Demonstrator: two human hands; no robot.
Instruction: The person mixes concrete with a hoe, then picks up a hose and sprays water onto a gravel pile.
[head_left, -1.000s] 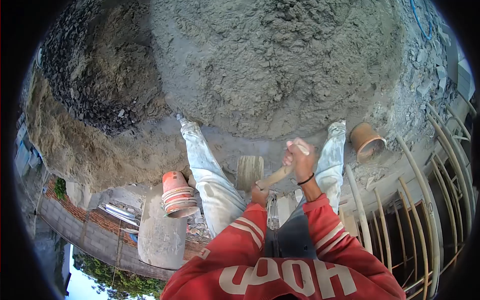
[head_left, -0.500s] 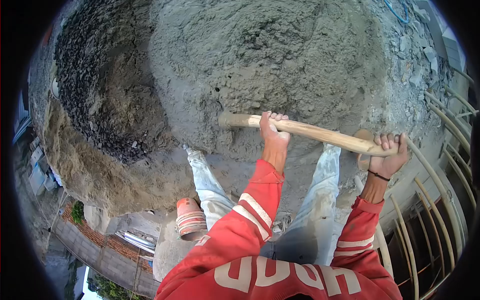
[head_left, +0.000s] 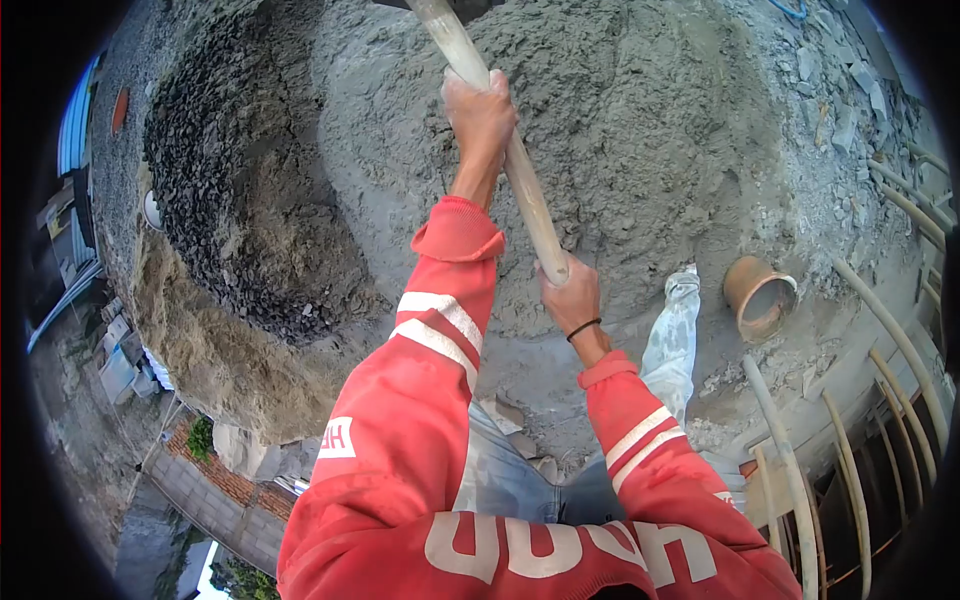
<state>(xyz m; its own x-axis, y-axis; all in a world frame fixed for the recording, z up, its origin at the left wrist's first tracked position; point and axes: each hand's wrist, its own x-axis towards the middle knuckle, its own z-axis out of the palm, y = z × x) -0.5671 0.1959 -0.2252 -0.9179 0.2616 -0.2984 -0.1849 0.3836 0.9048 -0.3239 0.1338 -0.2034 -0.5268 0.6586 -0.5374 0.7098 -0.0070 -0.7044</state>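
Observation:
A long wooden-handled hoe (head_left: 533, 205) runs slantwise over the wet grey concrete mix (head_left: 620, 130). Its dark blade (head_left: 462, 8) shows only partly at the top edge of the view. My left hand (head_left: 480, 115) is closed around the upper handle, closer to the blade. Near the handle's lower end, my right hand (head_left: 572, 295) is wrapped around the wood. Both arms reach forward, the left one farther out. Whether the blade touches the mix cannot be seen.
Dark gravel (head_left: 235, 220) lies left of the mix, with brown sand (head_left: 230, 375) below it. An orange-brown bucket (head_left: 742, 290) stands near my right leg (head_left: 672, 345). Bamboo poles (head_left: 785, 450) line the lower right, and broken rubble (head_left: 845, 125) lies along the right edge.
The hoe has swung from nearly level across my front to pointing forward, blade end toward the top. My left hand moved forward and left; my right hand moved left toward my middle.

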